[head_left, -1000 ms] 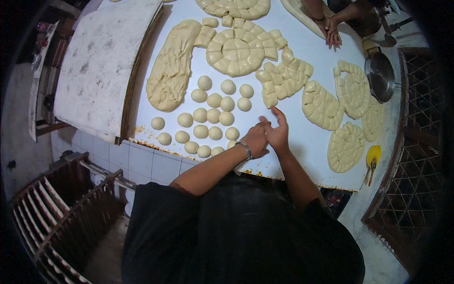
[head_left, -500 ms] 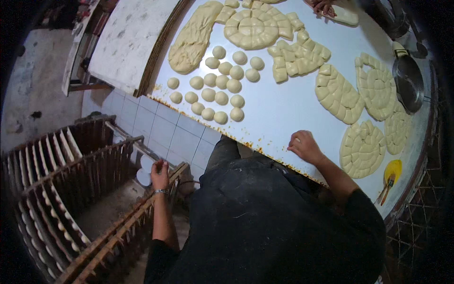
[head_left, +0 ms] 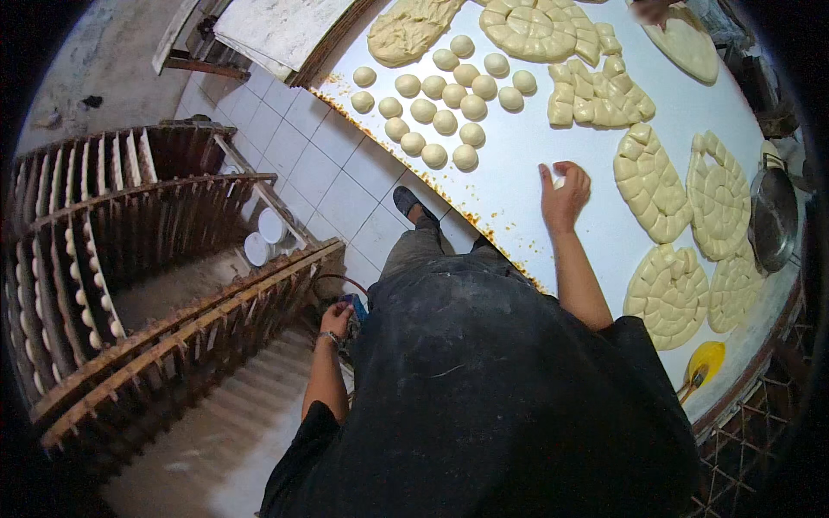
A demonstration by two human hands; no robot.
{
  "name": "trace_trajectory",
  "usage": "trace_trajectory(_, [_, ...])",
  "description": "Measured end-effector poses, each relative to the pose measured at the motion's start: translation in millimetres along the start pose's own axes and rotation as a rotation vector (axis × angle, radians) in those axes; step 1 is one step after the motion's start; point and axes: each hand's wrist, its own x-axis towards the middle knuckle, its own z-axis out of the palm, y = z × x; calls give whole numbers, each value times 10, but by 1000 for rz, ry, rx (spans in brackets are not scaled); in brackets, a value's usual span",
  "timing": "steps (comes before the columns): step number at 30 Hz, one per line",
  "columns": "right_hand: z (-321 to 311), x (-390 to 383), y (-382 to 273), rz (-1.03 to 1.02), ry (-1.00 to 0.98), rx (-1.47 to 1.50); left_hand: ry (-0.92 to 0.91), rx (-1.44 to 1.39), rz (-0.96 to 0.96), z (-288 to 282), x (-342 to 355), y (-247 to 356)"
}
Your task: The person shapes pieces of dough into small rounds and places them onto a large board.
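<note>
Two hands [head_left: 336, 320] [head_left: 566, 194], grips unclear, dough slab [head_left: 411, 33] cropped

Smooth dough balls [head_left: 445, 122], rough wooden rack [head_left: 194, 343]

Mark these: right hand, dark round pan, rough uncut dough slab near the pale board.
Right hand [head_left: 566, 204]: head view, on the back of the hand.
Dark round pan [head_left: 775, 217]: head view, middle of its face.
Rough dough slab [head_left: 409, 33]: head view, middle of its visible top.

Tabletop [head_left: 509, 186] bright | wooden rack [head_left: 173, 207] dimmer | floor tiles [head_left: 350, 203] partly shadowed | rim bowed | 4 corners black
</note>
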Motion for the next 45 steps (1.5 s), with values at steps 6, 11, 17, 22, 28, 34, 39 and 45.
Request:
trace_trajectory(6, [-290,124,467,-86,-36,-167,125,-131,368,-502,257,493])
trace_trajectory(11, [35,-176,339,-179,-27,15,-10,175,233,-694,662,655])
trace_trajectory(17, [136,286,215,77,310,-123,-114,-37,247,-951,1768,521])
trace_trajectory(22, [-166,15,-83,90,17,-115,-266,-28,437,-1249,2820,1096])
trace_trajectory(28, [-228,567,-1716,180,323,183,-171,252,439,-1949,3335,2048])
trace_trajectory(34, [1263,372,-1736,217,327,-134,-179,277,688,-2398,2914,3070])
trace_trajectory(39, [1698,566,-3242,-182,-227,-57,-252,320,1273,-2297,2201,4454])
trace_trajectory(45, [2509,882,-3543,-320,-412,-315,-541,963,1785,-1596,2769,6062])
